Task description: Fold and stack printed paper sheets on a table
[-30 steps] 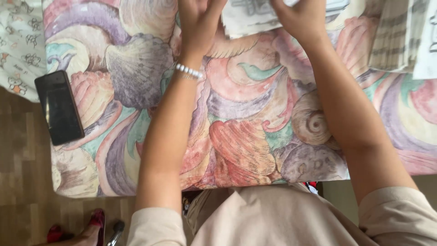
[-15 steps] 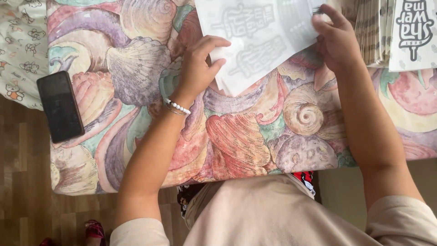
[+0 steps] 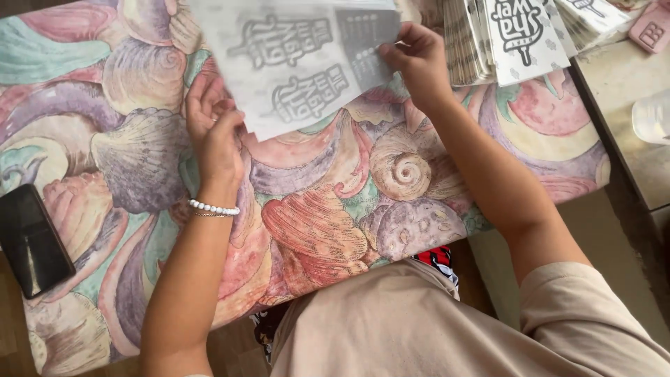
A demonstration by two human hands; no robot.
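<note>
A white paper sheet (image 3: 300,63) with grey printed lettering lies tilted over the seashell-patterned tabletop (image 3: 335,223). My right hand (image 3: 415,59) pinches its right edge between thumb and fingers. My left hand (image 3: 213,126), with a white bead bracelet on the wrist, grips the sheet's lower left corner with fingers curled under it. The sheet's top edge runs out of view.
A black phone (image 3: 31,241) lies at the table's left edge. A stack of printed paper sheets (image 3: 502,35) sits at the top right, with a pink object (image 3: 652,24) beyond it. A clear plastic container (image 3: 652,119) stands on a grey surface at the right.
The view has tilted up and shifted. Both hands have drawn the printed sheet down and toward me; my left hand moved from flat on the sheet to gripping its lower left corner.
</note>
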